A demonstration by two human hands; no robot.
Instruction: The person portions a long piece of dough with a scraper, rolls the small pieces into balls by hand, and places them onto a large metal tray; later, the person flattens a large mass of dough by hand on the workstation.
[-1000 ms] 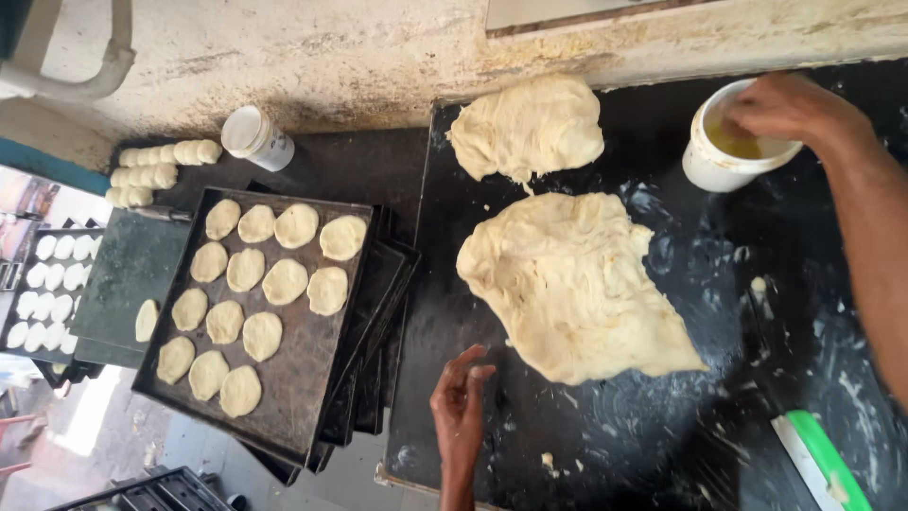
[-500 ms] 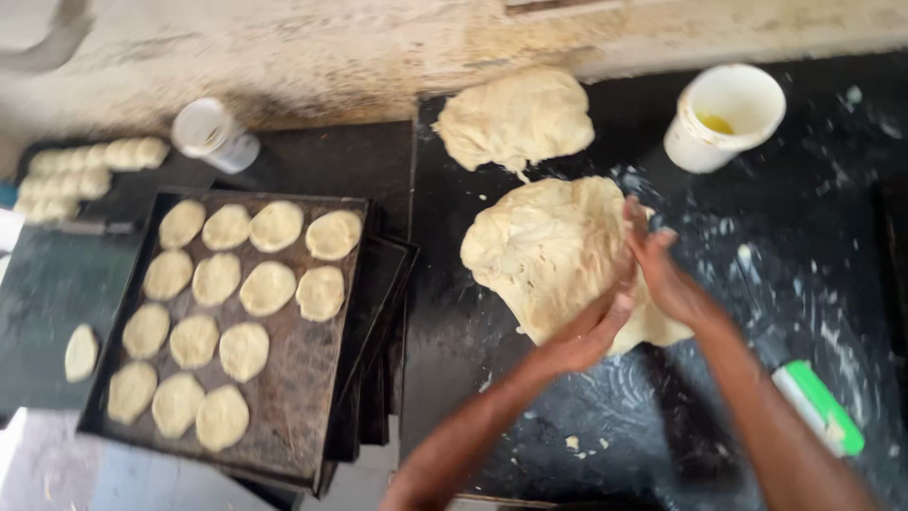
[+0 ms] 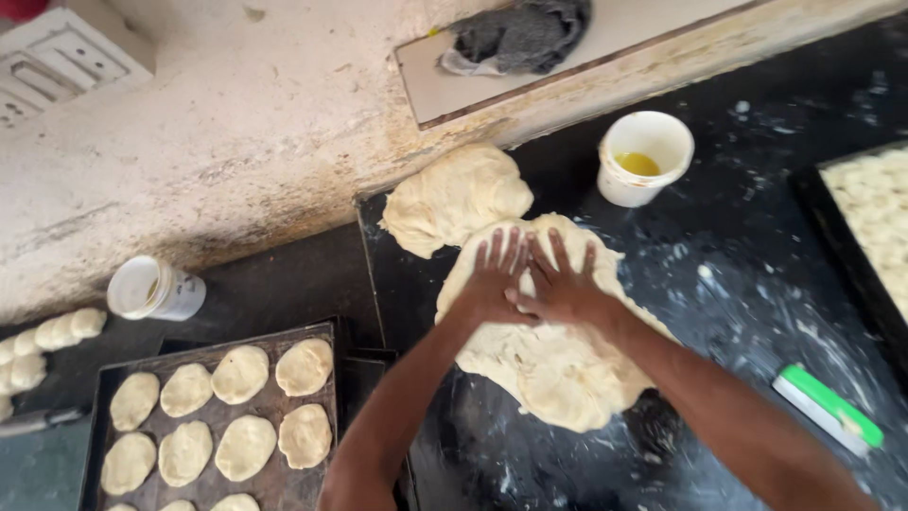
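A wide, flattened sheet of pale dough point(image 3: 558, 364) lies on the black worktop point(image 3: 747, 284). Both my hands press flat on its far half, fingers spread, side by side and slightly overlapping: my left hand point(image 3: 492, 279) on the left, my right hand point(image 3: 565, 284) on the right. A second, thicker lump of dough point(image 3: 454, 199) lies just beyond, touching the sheet's far edge. A white cup with yellow oil point(image 3: 643, 156) stands to the right of the lump.
A dark baking tray point(image 3: 298, 473) with several flat dough rounds sits at lower left on a stack of trays. A white jar point(image 3: 151, 289) and a row of dough pieces point(image 3: 47, 341) lie left. A green-and-white scraper point(image 3: 828, 409) lies right, another filled tray point(image 3: 870, 213) at far right.
My right hand left the oil cup and my left hand rose from the table's edge; both came onto the dough sheet and slid toward its far end. The view shifted right and closer.
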